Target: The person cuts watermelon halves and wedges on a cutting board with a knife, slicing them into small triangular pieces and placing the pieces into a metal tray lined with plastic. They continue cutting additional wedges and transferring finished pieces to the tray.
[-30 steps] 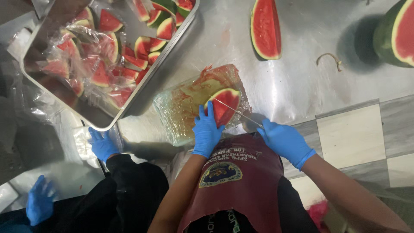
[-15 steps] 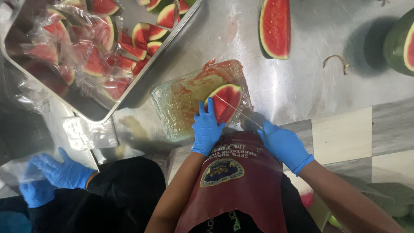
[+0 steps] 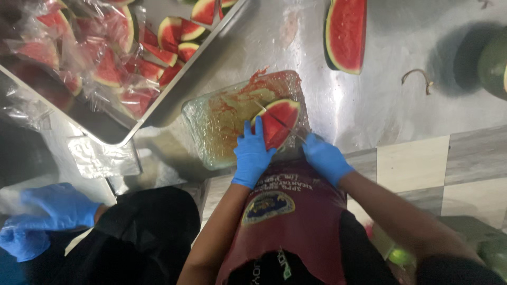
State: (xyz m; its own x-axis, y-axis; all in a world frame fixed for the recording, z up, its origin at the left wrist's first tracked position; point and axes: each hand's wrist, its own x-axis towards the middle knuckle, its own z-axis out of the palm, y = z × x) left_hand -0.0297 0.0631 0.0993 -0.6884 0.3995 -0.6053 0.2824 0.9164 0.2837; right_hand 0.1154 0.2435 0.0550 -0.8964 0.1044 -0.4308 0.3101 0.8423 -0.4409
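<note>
On the steel surface (image 3: 369,100), beside a metal tray (image 3: 200,79) of wrapped slices, a glass cutting board (image 3: 216,126) carried a watermelon wedge (image 3: 280,121), which the left hand (image 3: 252,153) steadied with flat, unclenched fingers while the right hand (image 3: 325,157) gripped a knife (image 3: 285,125) across it.

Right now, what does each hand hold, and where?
Left hand presses the watermelon wedge at its near rind end. Right hand grips a knife by the handle, blade across the wedge.
</note>
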